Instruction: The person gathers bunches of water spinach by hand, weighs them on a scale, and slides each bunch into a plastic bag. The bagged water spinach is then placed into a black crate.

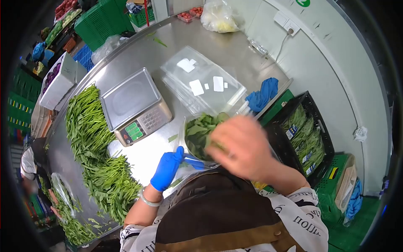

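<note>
My left hand (pixel 168 169), in a blue glove, grips the near rim of a clear plastic bag (pixel 181 133). Leafy greens (pixel 200 129) fill the mouth of this bag. Over the right side of the greens is my bare right hand (pixel 241 147), smeared by motion. Its fingers curl downward by the leaves, but whether they hold any cannot be made out. The lower part of the bag is hidden behind my hands and the apron.
A digital scale (pixel 136 107) stands left of centre, beside long heaps of greens (pixel 90 126). Flat clear bags (pixel 201 80) with white labels lie ahead. At right is a black crate (pixel 306 136) of packed greens. Another person (pixel 33 164) works at far left.
</note>
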### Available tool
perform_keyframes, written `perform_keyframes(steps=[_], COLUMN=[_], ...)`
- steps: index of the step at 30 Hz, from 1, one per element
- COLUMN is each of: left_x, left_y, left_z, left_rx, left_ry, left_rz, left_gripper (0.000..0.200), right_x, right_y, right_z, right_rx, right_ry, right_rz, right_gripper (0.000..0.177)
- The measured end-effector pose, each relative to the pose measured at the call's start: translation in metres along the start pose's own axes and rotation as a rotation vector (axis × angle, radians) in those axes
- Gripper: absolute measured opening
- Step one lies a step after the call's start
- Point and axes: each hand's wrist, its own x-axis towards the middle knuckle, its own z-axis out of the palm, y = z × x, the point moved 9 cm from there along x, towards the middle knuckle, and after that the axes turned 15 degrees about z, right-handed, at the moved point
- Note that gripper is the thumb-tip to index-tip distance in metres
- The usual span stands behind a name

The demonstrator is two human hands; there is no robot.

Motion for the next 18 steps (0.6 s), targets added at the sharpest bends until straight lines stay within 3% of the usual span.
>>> perform_keyframes(steps=[2, 4, 7, 9, 10, 11, 15, 18], left_x=[-0.002, 0.000, 0.001, 0.005, 0.008, 0.005, -0.008, -0.014], left_y=[-0.004, -0.002, 0.011, 0.016, 0.018, 0.004, 0.021, 0.027], left_z=[0.004, 0.002, 0.003, 0.010, 0.016, 0.008, 0.011, 0.017], left_rx=[0.295, 0.098, 0.221, -0.030, -0.396, -0.259, -0.490, -0.644], left_ry=[-0.031, 0.112, 0.068, -0.050, -0.105, -0.093, -0.066, -0.127], left_rz=[0.096, 0.078, 0.150, 0.168, 0.144, 0.078, 0.070, 0.190], left_gripper=[0.047, 0.053, 0.053, 0.058, 0.063, 0.069, 0.062, 0.058], right_x=[-0.018, -0.028, -0.016, 0.013, 0.022, 0.026, -0.001, -0.027], right_y=[-0.009, -0.001, -0.011, -0.033, -0.040, -0.036, 0.017, 0.060], right_z=[0.049, 0.082, 0.072, -0.004, -0.042, -0.084, -0.221, -0.224], right_rx=[-0.048, -0.076, -0.077, 0.014, 0.041, 0.090, 0.473, 0.552], right_ry=[-0.293, -0.375, -0.436, -0.188, -0.077, 0.073, 0.685, 0.914], right_rz=[0.023, 0.061, -0.006, -0.162, -0.203, -0.192, -0.168, -0.175], right_gripper=[0.022, 0.020, 0.017, 0.009, 0.009, 0.008, 0.006, 0.006])
